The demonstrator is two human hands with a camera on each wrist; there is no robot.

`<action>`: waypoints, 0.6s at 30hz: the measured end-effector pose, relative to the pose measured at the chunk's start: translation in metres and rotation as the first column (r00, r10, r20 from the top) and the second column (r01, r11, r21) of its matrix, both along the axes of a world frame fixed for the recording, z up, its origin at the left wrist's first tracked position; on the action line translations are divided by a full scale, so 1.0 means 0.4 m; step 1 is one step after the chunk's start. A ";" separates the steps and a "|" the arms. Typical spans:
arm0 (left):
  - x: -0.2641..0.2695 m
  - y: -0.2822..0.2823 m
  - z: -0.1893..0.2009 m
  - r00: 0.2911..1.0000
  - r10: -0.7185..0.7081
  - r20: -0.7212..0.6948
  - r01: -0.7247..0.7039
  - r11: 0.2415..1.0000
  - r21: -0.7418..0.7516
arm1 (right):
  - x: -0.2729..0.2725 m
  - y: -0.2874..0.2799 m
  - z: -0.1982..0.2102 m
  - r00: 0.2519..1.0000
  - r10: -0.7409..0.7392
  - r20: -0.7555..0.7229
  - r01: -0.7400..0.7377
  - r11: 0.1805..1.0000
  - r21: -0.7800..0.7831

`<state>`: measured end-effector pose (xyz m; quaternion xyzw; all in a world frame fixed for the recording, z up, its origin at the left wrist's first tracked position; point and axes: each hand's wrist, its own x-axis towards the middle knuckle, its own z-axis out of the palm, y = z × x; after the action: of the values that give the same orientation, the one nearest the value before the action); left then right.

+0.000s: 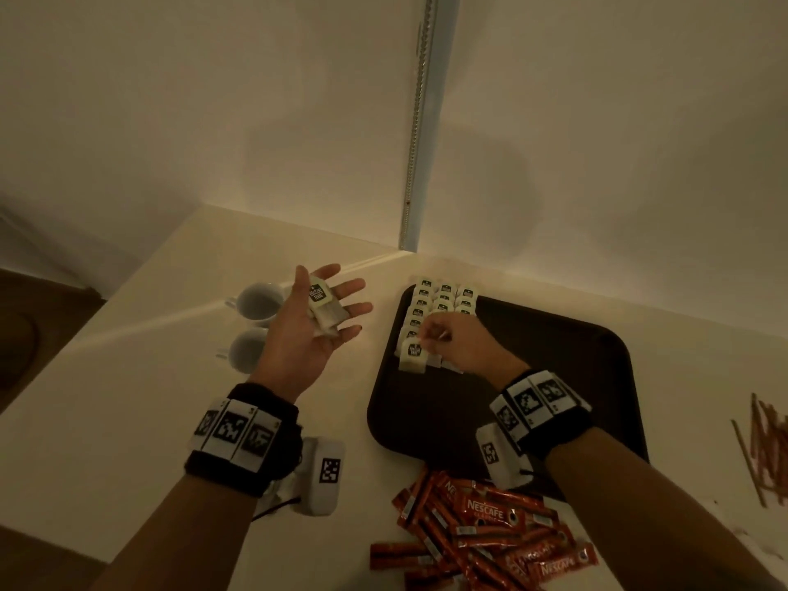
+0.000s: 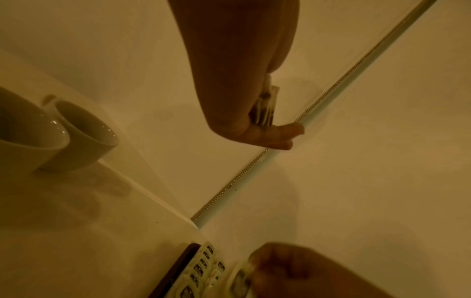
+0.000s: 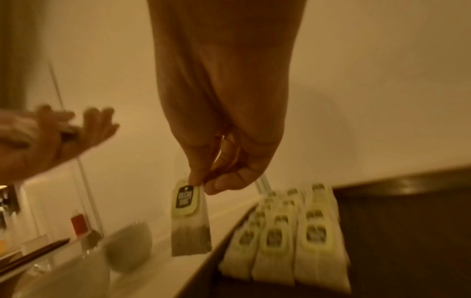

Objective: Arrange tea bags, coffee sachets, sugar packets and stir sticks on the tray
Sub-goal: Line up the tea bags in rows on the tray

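Note:
My left hand (image 1: 307,334) is held palm up left of the tray, fingers straight and spread, with a small stack of tea bags (image 1: 325,311) lying on it; the left wrist view shows the stack (image 2: 266,108) edge-on. My right hand (image 1: 439,339) pinches one tea bag (image 1: 412,356) by its tag over the left side of the dark brown tray (image 1: 533,377). In the right wrist view that bag (image 3: 190,221) hangs from thumb and finger beside three rows of tea bags (image 3: 280,242) lying on the tray.
Two white cups (image 1: 258,302) (image 1: 247,349) stand under my left hand. Red coffee sachets (image 1: 482,531) lie heaped by the tray's near edge. Brown stir sticks (image 1: 767,441) lie at the right. A wall corner closes the back.

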<state>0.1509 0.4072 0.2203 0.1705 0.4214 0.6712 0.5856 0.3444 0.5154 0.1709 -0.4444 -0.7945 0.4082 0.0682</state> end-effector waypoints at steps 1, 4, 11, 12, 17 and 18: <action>-0.003 -0.001 -0.001 0.999 -0.013 -0.039 0.012 1.000 -0.009 | -0.007 -0.001 -0.033 1.000 -0.007 0.027 0.009 0.998 -0.059; -0.010 -0.002 -0.009 0.996 -0.027 -0.084 0.024 0.999 -0.034 | -0.029 -0.001 -0.106 0.996 -0.050 0.068 0.057 0.992 -0.109; -0.029 0.002 -0.026 0.997 -0.017 -0.070 0.014 0.999 -0.043 | -0.066 0.032 -0.173 0.968 -0.251 0.019 0.251 0.968 0.010; -0.032 0.002 -0.030 0.998 -0.009 -0.069 0.006 0.999 -0.042 | -0.069 0.035 -0.177 0.966 -0.259 0.019 0.259 0.966 0.013; -0.036 0.005 -0.036 0.998 -0.017 -0.056 0.014 0.998 -0.063 | -0.073 0.050 -0.203 0.961 -0.270 0.062 0.267 0.962 0.057; -0.034 0.006 -0.036 0.998 -0.025 -0.057 0.020 0.997 -0.073 | -0.073 0.052 -0.205 0.959 -0.275 0.072 0.271 0.961 0.055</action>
<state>0.1372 0.4096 0.2059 0.1733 0.4602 0.6436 0.5865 0.3153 0.5360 0.0891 -0.5637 -0.7366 0.3594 0.1024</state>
